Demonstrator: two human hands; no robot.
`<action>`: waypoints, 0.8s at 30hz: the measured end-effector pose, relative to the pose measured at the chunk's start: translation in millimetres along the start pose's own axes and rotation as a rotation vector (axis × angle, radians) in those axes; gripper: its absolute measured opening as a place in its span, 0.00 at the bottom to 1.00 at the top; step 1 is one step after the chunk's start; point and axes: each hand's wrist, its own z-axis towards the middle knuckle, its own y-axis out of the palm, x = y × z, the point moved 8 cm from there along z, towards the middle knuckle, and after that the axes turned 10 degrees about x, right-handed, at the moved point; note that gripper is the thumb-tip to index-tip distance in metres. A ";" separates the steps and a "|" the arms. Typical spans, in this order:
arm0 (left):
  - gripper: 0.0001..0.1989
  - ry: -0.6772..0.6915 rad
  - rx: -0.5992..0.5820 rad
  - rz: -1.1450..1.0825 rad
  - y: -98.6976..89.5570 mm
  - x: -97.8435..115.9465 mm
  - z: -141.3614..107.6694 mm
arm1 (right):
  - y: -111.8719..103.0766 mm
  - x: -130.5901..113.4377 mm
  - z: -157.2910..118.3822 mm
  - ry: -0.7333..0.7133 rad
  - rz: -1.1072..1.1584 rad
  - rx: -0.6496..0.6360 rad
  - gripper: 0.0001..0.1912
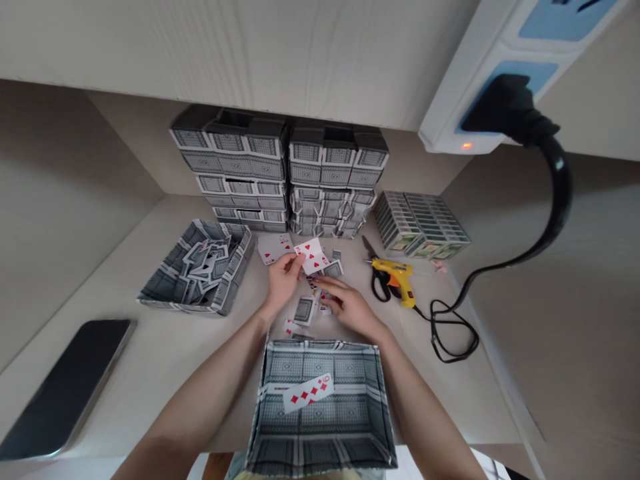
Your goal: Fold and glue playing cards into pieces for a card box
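Note:
My left hand [283, 280] pinches a playing card [311, 255] with red hearts, held up over the desk. Fingers of my right hand [350, 303] are stretched over a small pile of loose cards; whether the tips press on any is hard to see. Among those pieces lies a face-down grey card [305, 311], and further heart cards [274, 247] rest flat behind my left hand. Close to my body, between my forearms, stands an open box made of grey-backed cards [325, 427]. A nine of diamonds strip [309, 393] lies inside it.
Left is a card-made tray [227, 283] with loose folded cards, and a phone [67, 387]. Stacked card boxes [240, 163] stand behind. Right are a yellow glue gun [397, 277] with cable, black scissors [381, 287] and card packs [420, 223]. A power strip [450, 133] hangs above right.

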 end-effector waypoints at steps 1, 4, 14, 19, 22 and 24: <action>0.12 -0.003 0.000 0.001 0.1 0.0 -0.1 | 3.7 1.7 0.3 0.011 -0.020 -0.006 0.22; 0.11 -0.003 -0.003 0.003 0.4 0.6 0.1 | 6.4 11.6 -0.1 0.076 -0.080 0.022 0.20; 0.11 -0.002 0.028 -0.012 -2.2 -2.3 4.2 | -1.5 19.8 -1.5 0.190 -0.014 0.118 0.05; 0.11 0.001 0.030 -0.033 -5.7 -3.3 8.1 | -16.7 35.6 -4.1 0.409 0.250 0.255 0.08; 0.12 -0.006 0.022 -0.037 -7.4 -4.0 10.7 | -17.9 41.1 -7.7 0.568 0.497 0.257 0.12; 0.12 -0.003 -0.004 -0.029 -5.8 -3.0 10.7 | -18.8 38.6 -8.1 0.610 0.628 0.253 0.14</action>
